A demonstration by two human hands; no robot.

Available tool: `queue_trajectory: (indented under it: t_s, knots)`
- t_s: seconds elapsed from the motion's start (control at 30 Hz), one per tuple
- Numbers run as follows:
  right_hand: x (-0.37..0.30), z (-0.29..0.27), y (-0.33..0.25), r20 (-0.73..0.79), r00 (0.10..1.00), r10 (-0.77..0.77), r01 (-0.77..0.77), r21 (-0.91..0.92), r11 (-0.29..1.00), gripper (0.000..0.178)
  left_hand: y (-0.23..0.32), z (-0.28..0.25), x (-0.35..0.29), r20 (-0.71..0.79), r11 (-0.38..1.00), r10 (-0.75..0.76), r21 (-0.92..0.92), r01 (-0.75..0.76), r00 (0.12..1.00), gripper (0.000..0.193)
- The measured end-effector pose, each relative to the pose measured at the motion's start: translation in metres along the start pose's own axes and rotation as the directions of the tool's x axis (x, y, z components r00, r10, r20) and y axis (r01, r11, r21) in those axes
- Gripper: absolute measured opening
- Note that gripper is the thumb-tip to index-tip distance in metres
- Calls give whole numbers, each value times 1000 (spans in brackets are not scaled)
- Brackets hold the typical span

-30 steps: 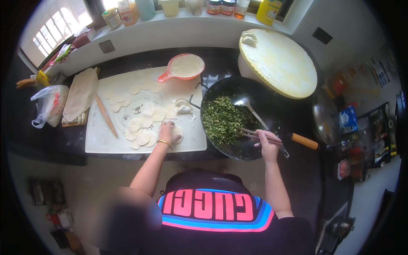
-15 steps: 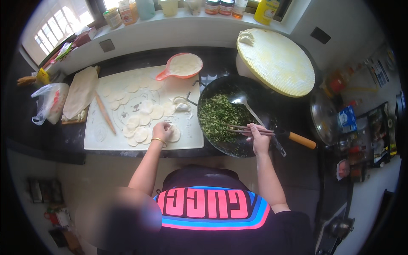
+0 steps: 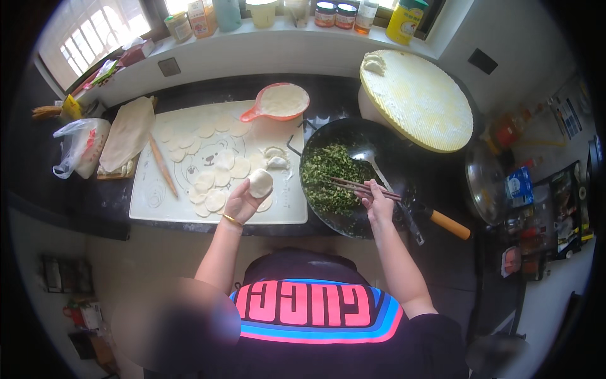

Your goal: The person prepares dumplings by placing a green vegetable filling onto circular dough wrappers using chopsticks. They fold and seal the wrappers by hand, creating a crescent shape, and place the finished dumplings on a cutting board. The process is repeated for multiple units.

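A round dough wrapper (image 3: 260,183) rests across the fingers of my left hand (image 3: 238,203), palm up, just above the pastry mat (image 3: 145,205). More flat wrappers (image 3: 222,177) lie overlapping on the mat beyond it, and folded dumplings (image 3: 275,156) sit near its right edge. My right hand (image 3: 377,203) is closed around a pair of chopsticks (image 3: 363,187). Their tips reach into the chopped green filling (image 3: 334,169) in the dark wok (image 3: 360,228). A metal spatula (image 3: 379,167) leans in the wok beside the chopsticks.
An orange scoop of flour (image 3: 278,101) stands at the mat's far edge. Left of the mat's rolling pin (image 3: 163,165) lies a dough sheet (image 3: 126,134), beside a plastic bag (image 3: 82,145). A floured yellow tray (image 3: 420,101) sits behind the wok, whose orange handle (image 3: 450,225) points right.
My left hand has lifted a wrapper off the mat and turned palm up with it. My right hand still holds the chopsticks at the filling, shifted slightly.
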State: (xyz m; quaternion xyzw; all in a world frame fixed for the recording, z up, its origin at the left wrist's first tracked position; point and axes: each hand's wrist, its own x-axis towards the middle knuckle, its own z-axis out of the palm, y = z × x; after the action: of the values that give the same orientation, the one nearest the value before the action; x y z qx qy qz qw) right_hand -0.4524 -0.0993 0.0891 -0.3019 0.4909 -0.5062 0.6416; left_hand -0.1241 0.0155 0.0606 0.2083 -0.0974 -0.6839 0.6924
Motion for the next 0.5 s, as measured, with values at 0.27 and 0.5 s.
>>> queue_trajectory:
  t_s: [0.27, 0.5]
  knots:
    - [3, -6, 1, -26, 991, 130, -127, 96, 987, 26, -14, 47, 15, 173, 980, -157, -99, 175, 972, 51]
    - [-6, -21, -19, -12, 994, 108, -103, 225, 969, 25, -23, 71, 42, 19, 967, -226, -120, 227, 974, 53]
